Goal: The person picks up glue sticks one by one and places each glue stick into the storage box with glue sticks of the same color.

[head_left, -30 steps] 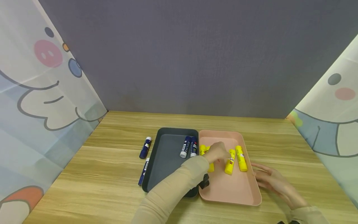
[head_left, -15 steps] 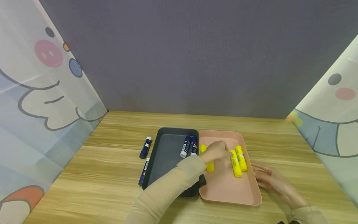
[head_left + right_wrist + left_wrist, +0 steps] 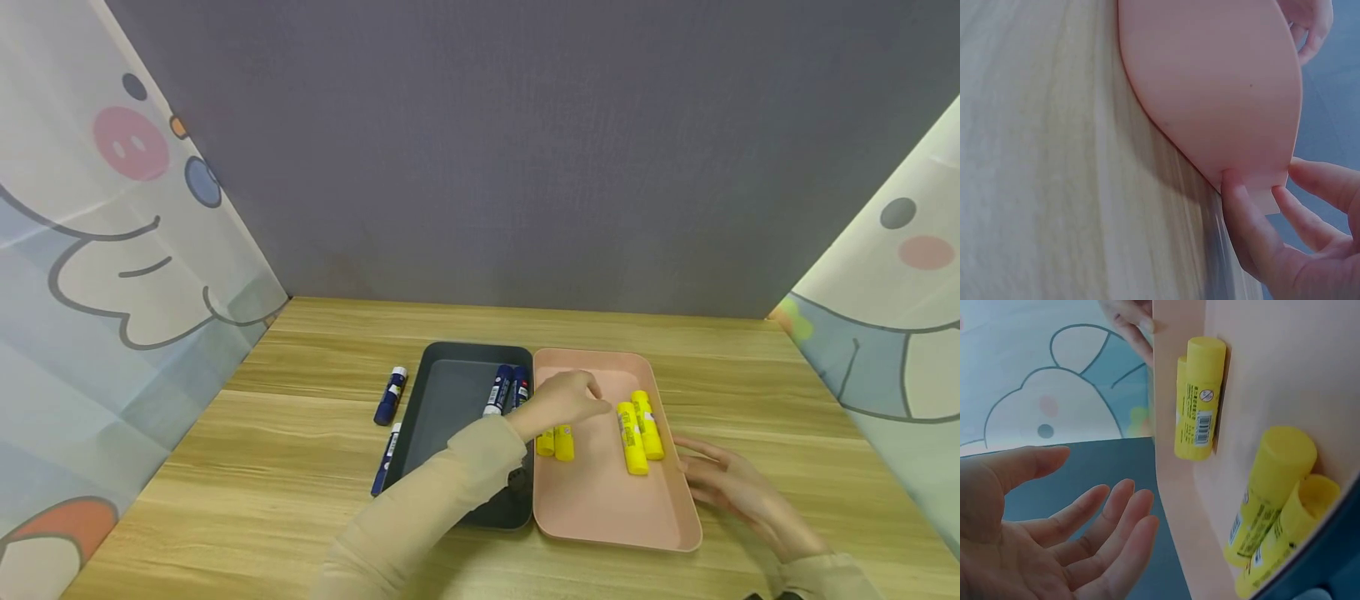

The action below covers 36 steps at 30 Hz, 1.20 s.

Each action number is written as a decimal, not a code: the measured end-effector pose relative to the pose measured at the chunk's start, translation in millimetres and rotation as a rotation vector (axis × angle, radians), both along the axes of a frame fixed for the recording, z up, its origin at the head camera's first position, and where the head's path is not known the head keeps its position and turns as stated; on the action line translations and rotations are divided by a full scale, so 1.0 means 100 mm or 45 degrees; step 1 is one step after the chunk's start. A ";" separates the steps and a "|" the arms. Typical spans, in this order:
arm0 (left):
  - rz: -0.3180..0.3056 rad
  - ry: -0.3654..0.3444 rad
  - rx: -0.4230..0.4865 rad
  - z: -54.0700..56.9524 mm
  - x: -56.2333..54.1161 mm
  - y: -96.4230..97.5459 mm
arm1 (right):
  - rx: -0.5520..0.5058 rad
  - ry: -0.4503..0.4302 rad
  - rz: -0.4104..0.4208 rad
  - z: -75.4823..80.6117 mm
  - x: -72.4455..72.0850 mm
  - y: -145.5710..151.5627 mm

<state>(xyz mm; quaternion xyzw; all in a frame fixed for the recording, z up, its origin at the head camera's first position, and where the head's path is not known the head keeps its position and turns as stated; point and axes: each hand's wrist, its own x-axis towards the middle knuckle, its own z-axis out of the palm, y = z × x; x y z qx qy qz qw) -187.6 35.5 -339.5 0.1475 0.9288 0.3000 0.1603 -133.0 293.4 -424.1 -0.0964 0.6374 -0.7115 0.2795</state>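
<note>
My left hand [image 3: 562,402] hovers over the pink tray [image 3: 600,517], holding nothing; the left wrist view has its fingers [image 3: 1129,544] loosely spread. Just right of it, two yellow glue sticks [image 3: 633,442] lie side by side near the tray's right wall. Another pair of yellow glue sticks [image 3: 564,443] lies along the left wall, partly hidden by this hand. My right hand [image 3: 731,487] rests beside the tray, and in the right wrist view its fingertips [image 3: 1232,181] touch the tray's outer wall.
A dark grey tray [image 3: 450,400] adjoins the pink one on the left, holding two navy glue sticks [image 3: 498,387] with white caps. Two more navy glue sticks [image 3: 390,396] lie on the wooden table [image 3: 262,467] left of it. A grey panel [image 3: 525,167] stands behind.
One yellow glue stick has shifted right, up against the one by the right wall. My left hand has let go of it and drawn back to the left. My right hand has stayed put.
</note>
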 end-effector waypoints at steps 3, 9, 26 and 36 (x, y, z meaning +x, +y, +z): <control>-0.007 0.024 -0.003 0.03 0.02 -0.07 | 0.012 0.000 -0.011 0.00 0.00 0.00; -0.011 0.030 0.026 0.08 0.04 -0.21 | 0.008 -0.003 -0.015 0.00 0.00 0.00; 0.021 0.095 0.085 0.15 0.06 -0.62 | 0.005 0.011 0.022 -0.02 0.01 0.02; 0.049 0.145 0.124 0.17 0.08 -0.98 | 0.009 0.010 0.009 0.00 0.01 0.01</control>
